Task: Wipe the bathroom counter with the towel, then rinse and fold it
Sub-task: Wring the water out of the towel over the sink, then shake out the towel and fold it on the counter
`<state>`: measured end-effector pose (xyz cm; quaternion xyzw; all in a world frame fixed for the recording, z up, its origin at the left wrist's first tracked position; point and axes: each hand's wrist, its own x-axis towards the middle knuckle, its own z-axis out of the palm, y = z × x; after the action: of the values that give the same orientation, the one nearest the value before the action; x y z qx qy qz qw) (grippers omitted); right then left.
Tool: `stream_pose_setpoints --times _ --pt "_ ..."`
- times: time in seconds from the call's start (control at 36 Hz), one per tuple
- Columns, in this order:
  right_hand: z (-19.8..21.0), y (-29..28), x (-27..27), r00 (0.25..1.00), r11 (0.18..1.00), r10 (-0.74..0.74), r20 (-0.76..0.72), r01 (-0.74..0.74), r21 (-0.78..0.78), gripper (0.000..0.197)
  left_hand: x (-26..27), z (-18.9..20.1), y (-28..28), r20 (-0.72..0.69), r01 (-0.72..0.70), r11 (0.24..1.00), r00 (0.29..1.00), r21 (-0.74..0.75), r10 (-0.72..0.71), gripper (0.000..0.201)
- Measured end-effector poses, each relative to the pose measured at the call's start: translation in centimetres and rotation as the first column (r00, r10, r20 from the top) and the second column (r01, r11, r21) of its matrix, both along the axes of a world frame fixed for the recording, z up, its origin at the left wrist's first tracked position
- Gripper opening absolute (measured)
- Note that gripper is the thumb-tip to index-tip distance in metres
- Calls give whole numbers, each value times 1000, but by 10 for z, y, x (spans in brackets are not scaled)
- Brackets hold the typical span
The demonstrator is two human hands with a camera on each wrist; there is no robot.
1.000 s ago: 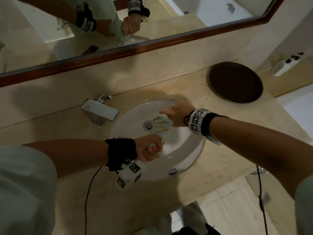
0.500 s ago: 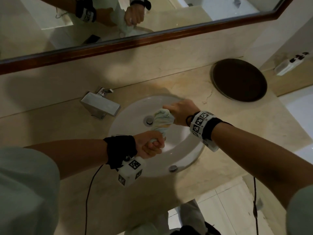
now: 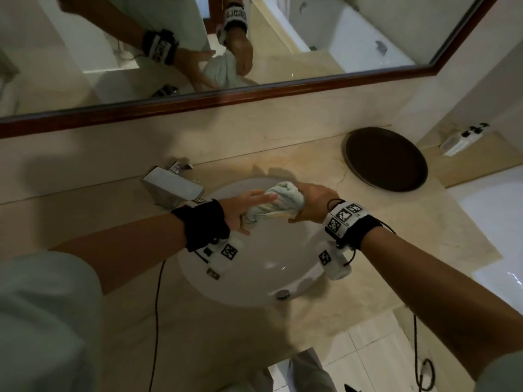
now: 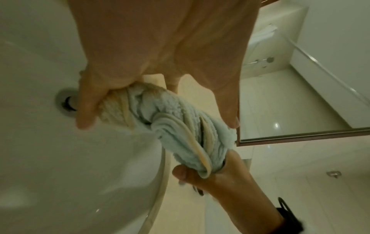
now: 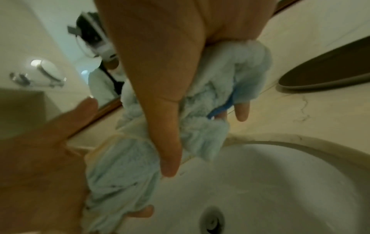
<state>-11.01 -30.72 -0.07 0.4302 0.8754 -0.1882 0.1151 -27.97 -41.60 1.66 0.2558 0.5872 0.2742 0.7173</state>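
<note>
A pale blue towel [image 3: 278,203], twisted into a thick rope with a cream edge, hangs over the back of the white sink [image 3: 254,267]. My left hand [image 3: 249,212] holds its left end, thumb curled under and fingers stretched along the cloth; the left wrist view shows the towel [image 4: 180,129] between that thumb and the fingers. My right hand [image 3: 310,206] grips the right end, and the right wrist view shows its thumb and fingers wrapped round the towel [image 5: 202,136]. Beige counter [image 3: 396,239] surrounds the basin.
A square chrome faucet [image 3: 172,188] stands at the sink's back left. A round dark brown tray [image 3: 385,159] lies on the counter at the back right, with a small white holder [image 3: 458,140] beyond it. The wood-framed mirror [image 3: 283,89] runs above. The drain [image 4: 67,102] is uncovered.
The towel has turned from lying front to back to lying left to right. My left hand moved away from me and loosened its tight fist; the right hand stays wrapped round its end.
</note>
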Motion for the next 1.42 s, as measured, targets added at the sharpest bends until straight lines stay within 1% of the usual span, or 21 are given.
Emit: stream_pose_setpoints --times 0.03,0.06,0.11,0.14,0.25,0.28,0.33,0.44,0.5,0.56,0.61,0.72,0.75,0.83,0.94,1.0,1.08,1.22,1.31,1.36,1.42 --pt "5 -2 3 1000 999 -10 -26 9 -41 68 3 8 0 -20 11 1000 1000 28 -10 26" --pt "7 -4 5 998 996 -33 -51 28 -82 64 4 9 0 -51 39 998 998 53 -36 37" --pt "10 -6 11 991 990 -91 -99 78 -121 58 0 -1 5 -85 44 996 996 82 -37 79" --pt "13 -10 14 987 988 -110 -119 95 -125 57 0 -5 6 -113 1 998 994 64 6 88" --pt "26 -17 23 956 972 -180 -232 135 -194 61 6 7 4 -133 -96 990 985 104 109 55" --pt "29 -17 24 946 966 -194 -260 137 -221 61 9 10 4 -122 -127 986 983 106 140 52" --pt "33 -14 27 922 947 -238 -306 151 -284 55 14 15 0 -118 -193 978 972 84 202 54" --pt "46 -14 34 872 911 -267 -411 89 -403 24 19 17 -5 -34 -268 963 962 38 269 50" --pt "53 -15 34 861 909 -240 -448 37 -416 30 23 19 -4 67 -344 939 937 5 343 57" --pt "60 -13 38 866 917 -176 -468 -29 -397 40 30 26 0 92 -436 899 898 47 431 35" --pt "68 -11 47 869 915 -122 -480 -89 -394 38 43 35 5 110 -455 886 888 85 445 21" --pt "73 -5 56 866 921 -109 -489 -97 -377 30 56 47 12 59 -510 852 860 118 507 14" --pt "70 -2 56 861 931 -106 -497 -89 -354 34 58 48 14 53 -528 838 849 134 526 13" --pt "69 7 57 843 943 -169 -511 -12 -331 64 65 52 21 47 -599 784 799 162 600 21" --pt "71 8 60 798 956 -167 -579 -13 -293 72 72 57 27 -3 -612 769 782 187 623 19" --pt "74 11 64 813 971 -108 -571 -37 -237 66 74 59 31 -35 -615 760 772 210 635 23" --pt "81 14 65 840 988 8 -543 -90 -124 44 76 67 35 -109 -607 767 765 210 635 31" --pt "100 17 65 900 997 61 -431 -35 68 30 77 77 40 -202 -574 764 744 294 636 39" --pt "114 17 62 931 968 170 -323 -96 233 22 81 82 41 -226 -627 694 662 354 714 42" --pt "119 14 59 936 961 218 -277 -157 226 14 84 87 40 -232 -643 662 626 385 744 38" --pt "120 13 57 927 982 174 -332 -139 129 10 85 91 39 -242 -628 670 633 396 736 37"
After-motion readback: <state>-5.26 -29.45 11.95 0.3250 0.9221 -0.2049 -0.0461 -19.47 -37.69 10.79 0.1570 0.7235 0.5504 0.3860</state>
